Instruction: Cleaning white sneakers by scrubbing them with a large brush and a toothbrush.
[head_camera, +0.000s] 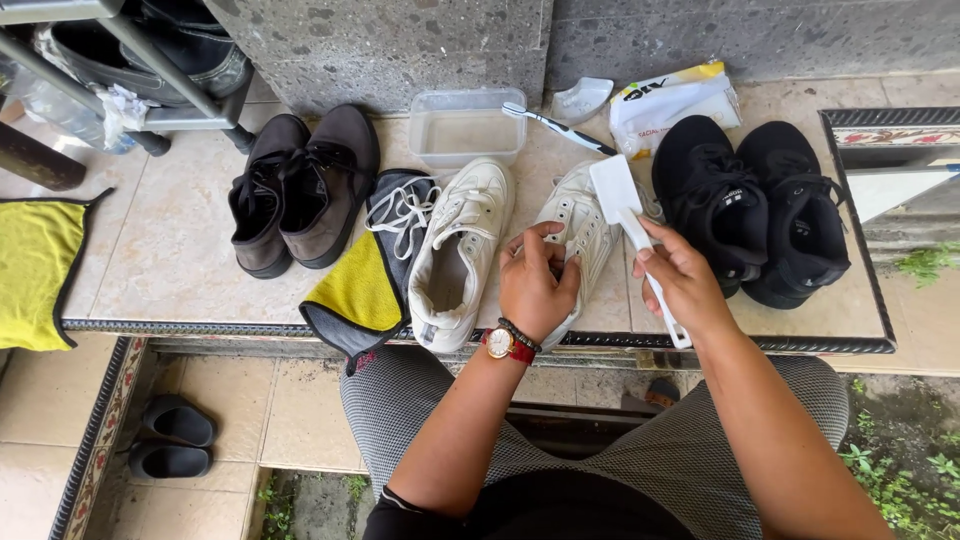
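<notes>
My left hand (535, 285) grips the heel end of a white sneaker (580, 225) lying on the tiled ledge (170, 270). My right hand (680, 280) holds a white brush (622, 205) by its handle, the brush head raised over the sneaker's right side. The matching white sneaker (455, 255) sits just to the left, its loose white laces (400, 212) draped over a yellow and grey cloth (360, 290). A wristwatch and bead bracelets are on my left wrist.
Brown shoes (300, 190) stand at left, black sneakers (750, 210) at right. Behind are a clear tub of water (465, 128), a toothbrush (560, 128), a small plastic dish (582, 100) and a white pouch (675, 100). Another yellow cloth (35, 270) hangs far left; black sandals (170, 440) lie below.
</notes>
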